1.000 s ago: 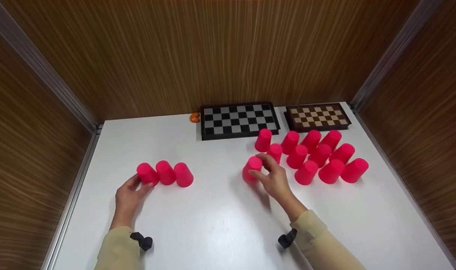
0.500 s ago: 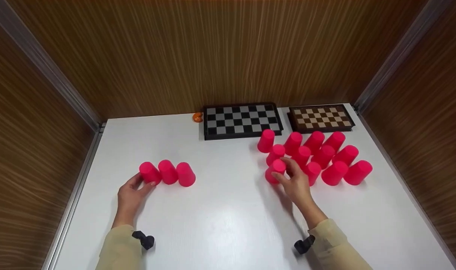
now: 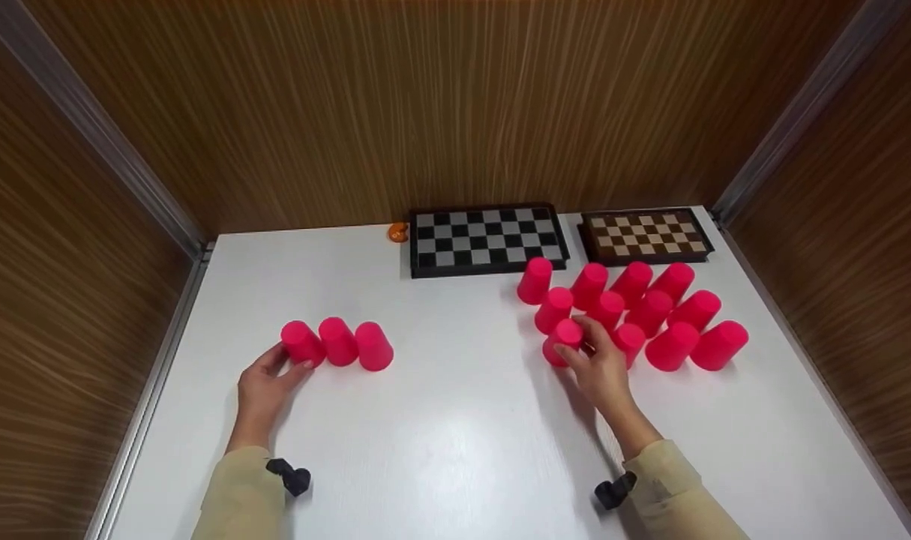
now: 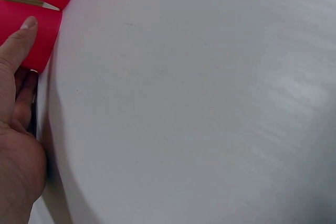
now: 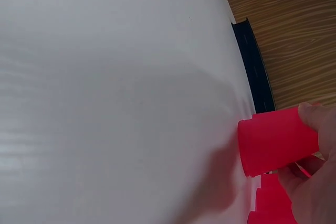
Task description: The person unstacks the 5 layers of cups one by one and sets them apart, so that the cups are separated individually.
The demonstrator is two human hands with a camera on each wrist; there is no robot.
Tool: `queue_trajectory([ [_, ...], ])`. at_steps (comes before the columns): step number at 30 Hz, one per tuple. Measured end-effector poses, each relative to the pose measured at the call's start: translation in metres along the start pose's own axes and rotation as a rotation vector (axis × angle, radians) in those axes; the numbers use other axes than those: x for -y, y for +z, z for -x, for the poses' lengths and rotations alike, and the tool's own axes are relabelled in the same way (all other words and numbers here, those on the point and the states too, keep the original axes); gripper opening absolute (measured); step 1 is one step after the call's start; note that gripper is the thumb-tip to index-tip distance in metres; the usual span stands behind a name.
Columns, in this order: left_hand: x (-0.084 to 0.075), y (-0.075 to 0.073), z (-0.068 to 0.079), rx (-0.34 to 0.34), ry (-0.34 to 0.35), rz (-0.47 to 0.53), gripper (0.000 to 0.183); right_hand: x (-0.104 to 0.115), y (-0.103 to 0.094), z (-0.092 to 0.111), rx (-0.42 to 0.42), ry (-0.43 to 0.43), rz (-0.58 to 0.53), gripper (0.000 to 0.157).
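Observation:
In the head view, my left hand [image 3: 262, 390] holds the leftmost of three upside-down pink cups, the left cup [image 3: 302, 343], with thumb and fingers around its lower sides. The middle cup [image 3: 339, 342] and the right cup [image 3: 374, 346] of that row stand close beside it. My right hand [image 3: 603, 371] grips another upside-down pink cup [image 3: 560, 345] between thumb and fingers, at the front left corner of a larger group. The right wrist view shows this cup's side [image 5: 275, 140] in the fingers. In the left wrist view, the thumb lies along the left cup's wall [image 4: 47, 40].
Several more upside-down pink cups [image 3: 672, 346] stand in rows behind and right of my right hand. At the back lie a black-and-grey checkered board [image 3: 489, 238], a smaller brown one [image 3: 648, 234] and a small orange object [image 3: 397, 232]. Wood-grain panels [image 3: 455, 105] enclose the white table [image 3: 433, 450].
My right hand has moved right with its cup, up to the front left corner of the group, mostly in the first half second. The left hand keeps its grip and place.

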State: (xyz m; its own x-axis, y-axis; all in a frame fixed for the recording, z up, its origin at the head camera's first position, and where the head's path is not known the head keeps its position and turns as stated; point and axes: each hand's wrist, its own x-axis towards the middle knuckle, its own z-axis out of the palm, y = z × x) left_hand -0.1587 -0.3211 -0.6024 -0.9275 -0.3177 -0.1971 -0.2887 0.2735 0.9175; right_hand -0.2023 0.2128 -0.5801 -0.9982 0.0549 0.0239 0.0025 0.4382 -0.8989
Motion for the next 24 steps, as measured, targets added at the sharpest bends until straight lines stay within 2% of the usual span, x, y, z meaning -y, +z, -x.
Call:
queue_trajectory([
  [9,-0.0008,0.0002,0.0025,0.001,0.021,0.003,0.078,-0.0046,0.002,0.0004,-0.027,-0.016,0.033,0.063],
  [24,-0.0001,0.0003,0.0018,-0.005,0.012,-0.008,0.078,-0.0052,0.0011,0.0012,-0.011,-0.007,0.03,0.065],
])
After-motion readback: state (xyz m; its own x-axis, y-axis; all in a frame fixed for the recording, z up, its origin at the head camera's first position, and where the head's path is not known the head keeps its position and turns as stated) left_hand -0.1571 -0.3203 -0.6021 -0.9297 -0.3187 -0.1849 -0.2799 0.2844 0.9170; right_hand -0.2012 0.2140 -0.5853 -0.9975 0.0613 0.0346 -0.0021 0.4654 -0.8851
